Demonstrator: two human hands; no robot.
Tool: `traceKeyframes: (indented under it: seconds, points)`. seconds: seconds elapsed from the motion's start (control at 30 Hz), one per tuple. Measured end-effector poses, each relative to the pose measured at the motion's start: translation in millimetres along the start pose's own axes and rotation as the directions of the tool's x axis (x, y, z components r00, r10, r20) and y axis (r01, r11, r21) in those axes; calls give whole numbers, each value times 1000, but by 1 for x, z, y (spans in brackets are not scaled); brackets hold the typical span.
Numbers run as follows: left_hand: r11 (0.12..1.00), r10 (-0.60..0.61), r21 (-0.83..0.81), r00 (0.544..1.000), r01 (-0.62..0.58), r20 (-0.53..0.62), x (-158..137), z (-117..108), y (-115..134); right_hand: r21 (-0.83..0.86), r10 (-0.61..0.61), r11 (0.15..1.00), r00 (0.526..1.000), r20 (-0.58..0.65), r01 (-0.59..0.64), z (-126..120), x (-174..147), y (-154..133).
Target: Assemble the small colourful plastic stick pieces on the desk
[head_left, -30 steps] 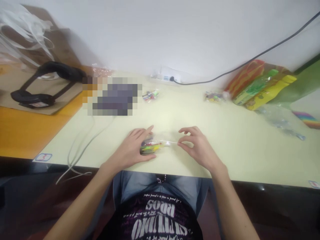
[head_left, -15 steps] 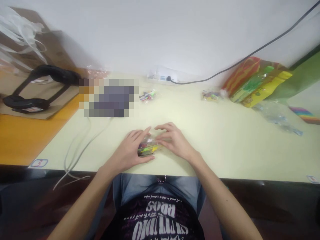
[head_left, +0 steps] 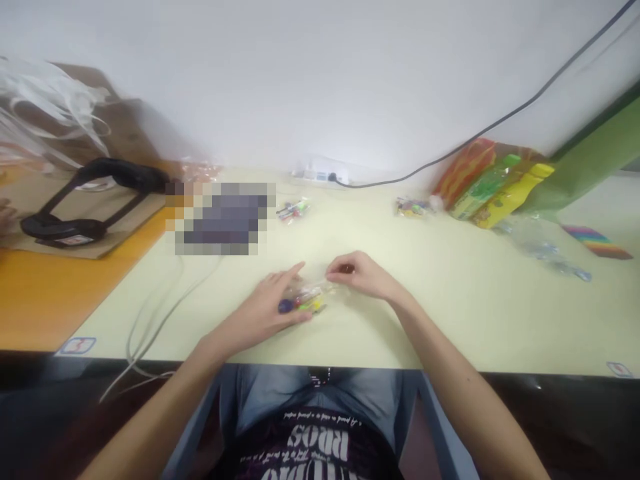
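A small clear plastic bag (head_left: 306, 299) with colourful little pieces inside, blue, red, green and yellow, lies on the pale table close to its front edge. My left hand (head_left: 265, 303) curves round its left side, thumb along the near side and fingers at the far side, gripping it loosely. At the bag's upper right, my right hand (head_left: 359, 275) is closed, thumb and index finger pinching the thin clear plastic. Exactly what the pieces are is too blurred to tell.
Farther back lie two similar bags, one left (head_left: 294, 209) and one right (head_left: 414, 207). A pixelated dark object (head_left: 225, 220) sits left, with white cables (head_left: 145, 333). A power strip (head_left: 320, 175) is by the wall; bottles (head_left: 515, 197) stand right. A black headset-like frame (head_left: 90, 200) rests on cardboard.
My right hand has closed from spread fingers into a pinch on the plastic and moved slightly right. My left hand stays round the bag. The view has tilted up slightly.
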State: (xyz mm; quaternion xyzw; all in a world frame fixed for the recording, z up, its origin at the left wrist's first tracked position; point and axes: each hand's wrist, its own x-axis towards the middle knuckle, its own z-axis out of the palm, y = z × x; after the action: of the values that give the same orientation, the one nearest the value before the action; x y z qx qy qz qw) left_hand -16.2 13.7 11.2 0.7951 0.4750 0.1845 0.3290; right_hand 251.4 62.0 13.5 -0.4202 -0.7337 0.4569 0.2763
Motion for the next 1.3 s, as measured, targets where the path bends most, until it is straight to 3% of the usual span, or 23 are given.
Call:
traceKeyframes:
  seconds: [0.1, 0.17, 0.23, 0.33, 0.43, 0.5, 0.67, 0.93, 1.03, 1.13, 1.2, 1.3]
  points:
    - [975, -36, -221, 999, 40, 25, 43, -8, 6, 172, -26, 985, 999, 30, 21, -21, 16, 0]
    - [942, 99, -328, 993, -74, 60, 79, -10, 5, 257, -28, 966, 1000, 5, 26, -27, 26, 6]
    - [908, 186, -399, 977, -130, 105, 111, -8, 1, 359, -20, 932, 998, -60, 40, -28, 33, 18]
    - [879, 162, -471, 974, -71, 157, 141, 2, -7, 574, 70, 817, 978, -194, 56, -28, 35, 42]
    - [837, 105, -545, 992, -51, 68, 149, 13, -13, 678, 131, 729, 953, -274, 95, -32, 30, 61]
    - [811, 68, -580, 997, -82, -47, 147, 17, -16, 681, 118, 725, 954, -277, 108, -35, 24, 66]
    - [786, -64, -607, 962, -116, -266, 136, 20, -19, 572, 74, 817, 972, -224, 69, -31, 17, 60]
    - [748, -82, -632, 917, -202, -390, 129, 26, -12, 377, -59, 908, 947, -315, 181, -18, 14, 45]
    - [705, -33, -632, 876, -321, -482, 123, 20, 3, 190, -157, 948, 893, -422, 257, -21, 7, 25]
    - [665, 61, -574, 801, -477, -596, 115, 11, 21, -12, -310, 933, 787, -533, 360, -26, -3, 0]
    - [654, 88, -549, 774, -520, -627, 112, 8, 27, -110, -384, 912, 729, -567, 395, -29, -8, -11]
    - [673, 43, -559, 780, -485, -625, 111, 12, 26, -162, -399, 912, 728, -558, 376, -30, -10, -13]
